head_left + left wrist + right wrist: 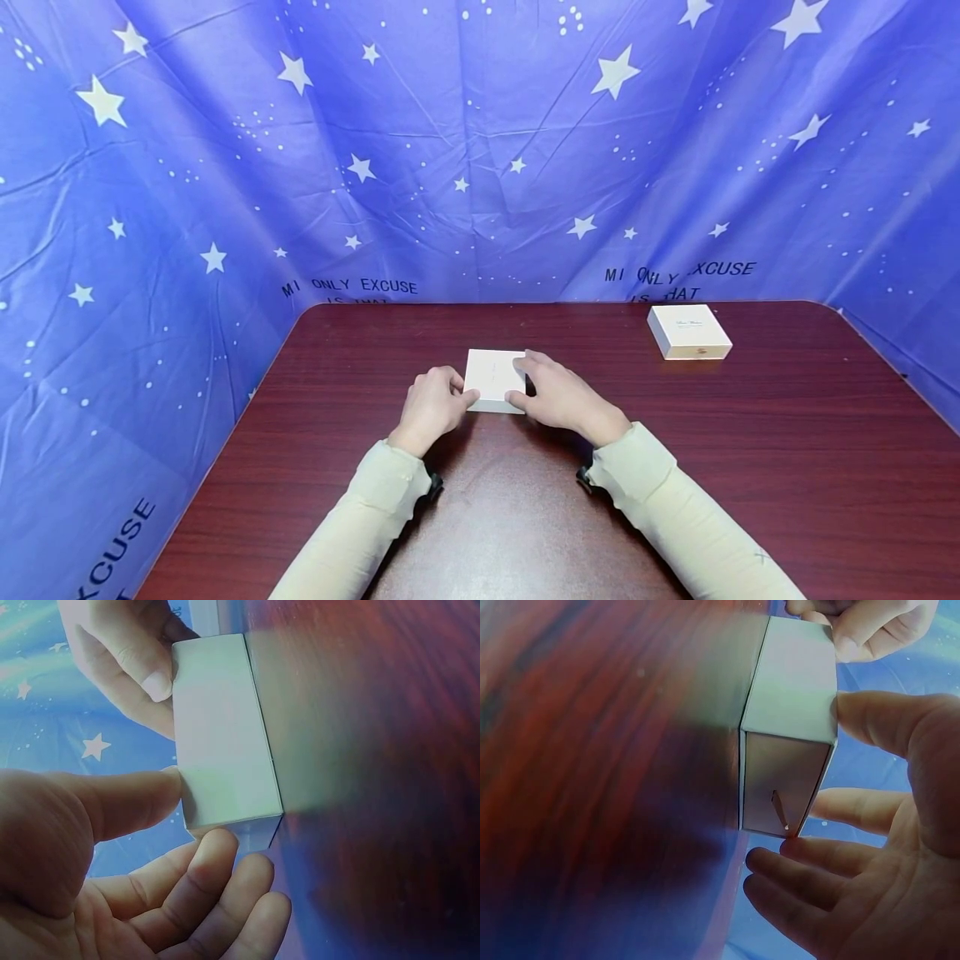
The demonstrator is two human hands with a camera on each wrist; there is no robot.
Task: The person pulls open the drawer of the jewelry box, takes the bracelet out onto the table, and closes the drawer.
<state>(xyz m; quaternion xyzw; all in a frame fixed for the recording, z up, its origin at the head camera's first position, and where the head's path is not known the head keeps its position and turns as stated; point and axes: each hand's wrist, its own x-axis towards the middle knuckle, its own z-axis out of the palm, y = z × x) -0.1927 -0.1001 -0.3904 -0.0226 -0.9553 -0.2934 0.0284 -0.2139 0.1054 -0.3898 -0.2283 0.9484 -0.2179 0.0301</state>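
A small white drawer box (495, 377) lies flat on the table between the two hands. My left hand (432, 406) holds its left end, the thumb on the near top edge and the fingers by the end face. At the opposite end, my right hand (558, 392) holds the box with thumb and index finger on the top edges. Its other fingers (802, 881) extend beside the end panel in the right wrist view. That panel carries a small ribbon pull tab (780, 810). Faint print shows on the lid; the underside is hidden.
A second white box (690, 329), with print on top and a tab on its near face, stands at the back right of the dark red wooden table (787, 467). A blue star-patterned curtain (465, 125) hangs behind the table and along both sides.
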